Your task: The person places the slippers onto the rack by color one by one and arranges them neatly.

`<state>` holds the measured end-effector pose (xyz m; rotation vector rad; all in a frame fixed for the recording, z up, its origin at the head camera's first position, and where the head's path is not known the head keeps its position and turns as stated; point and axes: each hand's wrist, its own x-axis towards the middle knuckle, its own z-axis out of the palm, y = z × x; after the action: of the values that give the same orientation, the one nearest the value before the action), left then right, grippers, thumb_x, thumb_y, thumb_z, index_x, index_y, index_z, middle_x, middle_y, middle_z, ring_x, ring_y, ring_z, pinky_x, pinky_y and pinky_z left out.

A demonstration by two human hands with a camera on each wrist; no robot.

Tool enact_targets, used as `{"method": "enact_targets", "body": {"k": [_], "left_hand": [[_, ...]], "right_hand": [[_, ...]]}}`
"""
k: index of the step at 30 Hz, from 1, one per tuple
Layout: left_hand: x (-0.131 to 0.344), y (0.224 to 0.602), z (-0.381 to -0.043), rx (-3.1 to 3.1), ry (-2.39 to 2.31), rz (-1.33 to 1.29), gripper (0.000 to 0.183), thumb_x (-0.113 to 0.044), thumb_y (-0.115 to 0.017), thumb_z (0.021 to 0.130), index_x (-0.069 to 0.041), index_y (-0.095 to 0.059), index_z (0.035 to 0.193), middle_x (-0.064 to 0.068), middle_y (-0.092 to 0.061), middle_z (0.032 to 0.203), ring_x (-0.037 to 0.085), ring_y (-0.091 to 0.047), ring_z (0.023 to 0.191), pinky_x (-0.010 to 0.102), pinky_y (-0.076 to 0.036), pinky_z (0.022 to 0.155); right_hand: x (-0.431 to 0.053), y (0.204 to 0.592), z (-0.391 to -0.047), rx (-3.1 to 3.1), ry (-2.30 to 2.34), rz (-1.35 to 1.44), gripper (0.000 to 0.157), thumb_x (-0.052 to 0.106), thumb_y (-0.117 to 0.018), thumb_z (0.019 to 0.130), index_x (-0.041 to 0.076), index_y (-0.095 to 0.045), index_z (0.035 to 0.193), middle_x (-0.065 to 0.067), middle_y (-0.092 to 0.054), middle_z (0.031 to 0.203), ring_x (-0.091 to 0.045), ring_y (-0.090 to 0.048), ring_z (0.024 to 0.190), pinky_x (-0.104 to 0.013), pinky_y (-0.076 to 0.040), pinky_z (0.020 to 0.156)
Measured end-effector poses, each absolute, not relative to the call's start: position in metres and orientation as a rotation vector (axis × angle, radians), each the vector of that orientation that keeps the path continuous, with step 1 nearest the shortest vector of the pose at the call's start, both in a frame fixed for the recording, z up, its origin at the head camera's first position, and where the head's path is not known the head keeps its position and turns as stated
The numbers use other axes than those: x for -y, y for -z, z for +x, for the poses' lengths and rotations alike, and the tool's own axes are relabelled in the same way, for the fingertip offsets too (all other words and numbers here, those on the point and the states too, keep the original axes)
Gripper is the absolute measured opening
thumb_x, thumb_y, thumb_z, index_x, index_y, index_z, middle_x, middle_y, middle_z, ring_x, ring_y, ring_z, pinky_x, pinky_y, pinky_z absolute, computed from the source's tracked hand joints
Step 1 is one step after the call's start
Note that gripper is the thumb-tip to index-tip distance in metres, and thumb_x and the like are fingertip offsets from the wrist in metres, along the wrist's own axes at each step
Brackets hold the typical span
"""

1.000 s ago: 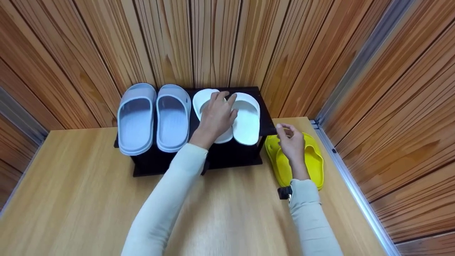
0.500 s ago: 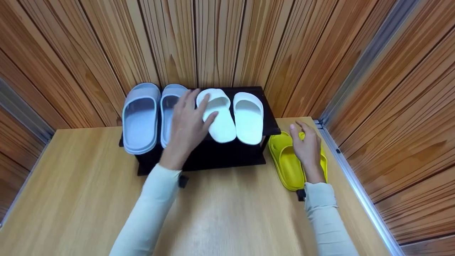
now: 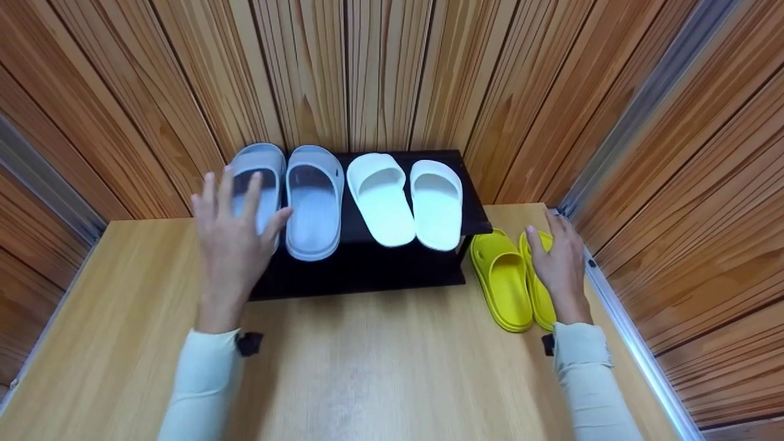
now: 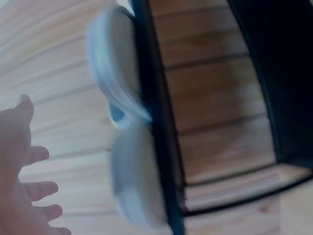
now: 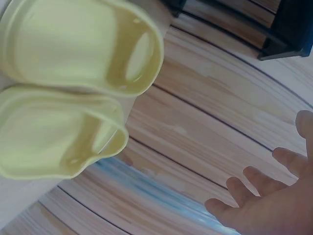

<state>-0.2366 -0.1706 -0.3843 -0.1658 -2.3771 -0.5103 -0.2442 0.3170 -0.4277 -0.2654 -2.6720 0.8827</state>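
Observation:
On a low black shoe rack [image 3: 358, 269] stand a pair of grey slippers [image 3: 313, 220] at the left and a pair of white slippers [image 3: 392, 214] at the right. The left white slipper is tilted, its heel close to the other one. My left hand [image 3: 233, 254], fingers spread, hovers in front of the leftmost grey slipper and covers part of it. Yellow slippers [image 3: 511, 291] lie side by side on the floor right of the rack. Over the right yellow one is my right hand [image 3: 560, 266], fingers apart; the right wrist view shows that hand [image 5: 274, 196] clear of both slippers.
Wood-patterned panels [image 3: 373, 73] rise behind the rack, and another panelled wall [image 3: 692, 245] stands at the right. A metal rail [image 3: 631, 343] edges the light wooden floor [image 3: 380, 367] on that side.
My left hand has moved from the white slippers leftward to the grey pair, its fingers spreading. My right hand has shifted slightly right, and its fingers have loosened.

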Motion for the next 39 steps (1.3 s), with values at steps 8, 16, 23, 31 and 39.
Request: {"method": "enact_targets", "body": {"k": [8, 16, 23, 31, 39], "left_hand": [[0.21, 0.408, -0.226, 2.495, 0.704, 0.067, 0.081, -0.065, -0.048, 0.099, -0.012, -0.036, 0.159, 0.024, -0.018, 0.165, 0.044, -0.007, 0.152, 0.06, -0.001, 0.121], [0.228, 0.429, -0.228, 2.632, 1.071, 0.25, 0.08, -0.067, -0.033, 0.101, -0.023, -0.012, 0.165, 0.019, -0.003, 0.168, 0.046, -0.003, 0.152, 0.074, -0.009, 0.113], [0.239, 0.446, -0.237, 2.584, 1.416, 0.161, 0.073, -0.06, -0.025, 0.106, -0.023, -0.001, 0.164, 0.021, -0.003, 0.168, 0.046, -0.006, 0.151, 0.072, -0.008, 0.114], [0.245, 0.456, -0.236, 2.481, 1.774, 0.064, 0.065, -0.056, -0.013, 0.107, -0.028, 0.002, 0.164, 0.01, 0.003, 0.169, 0.041, -0.005, 0.151, 0.072, -0.014, 0.113], [0.245, 0.464, -0.237, 2.328, 2.037, 0.021, 0.064, -0.05, -0.014, 0.108, -0.02, -0.007, 0.165, 0.013, -0.01, 0.168, 0.043, -0.02, 0.148, 0.07, -0.025, 0.111]], "right_hand": [[-0.338, 0.438, -0.24, 2.687, -0.821, -0.292, 0.071, 0.047, -0.048, 0.105, 0.009, -0.027, 0.161, -0.028, -0.019, 0.163, -0.054, -0.018, 0.146, -0.072, -0.013, 0.114], [-0.356, 0.454, -0.236, 2.746, -0.803, -0.369, 0.079, 0.053, -0.049, 0.103, 0.012, -0.019, 0.163, -0.028, -0.011, 0.165, -0.055, -0.013, 0.147, -0.072, -0.007, 0.114], [-0.366, 0.468, -0.233, 2.792, -0.786, -0.451, 0.086, 0.057, -0.052, 0.099, 0.01, -0.019, 0.163, -0.03, -0.008, 0.164, -0.057, -0.013, 0.146, -0.074, -0.01, 0.113], [-0.372, 0.487, -0.235, 2.896, -0.807, -0.558, 0.094, 0.062, -0.052, 0.097, 0.008, -0.013, 0.163, -0.033, -0.004, 0.163, -0.061, -0.011, 0.144, -0.076, -0.016, 0.11], [-0.375, 0.508, -0.235, 2.965, -0.868, -0.653, 0.099, 0.061, -0.056, 0.096, 0.005, -0.009, 0.162, -0.038, -0.008, 0.159, -0.061, -0.017, 0.141, -0.074, -0.022, 0.109]]}}
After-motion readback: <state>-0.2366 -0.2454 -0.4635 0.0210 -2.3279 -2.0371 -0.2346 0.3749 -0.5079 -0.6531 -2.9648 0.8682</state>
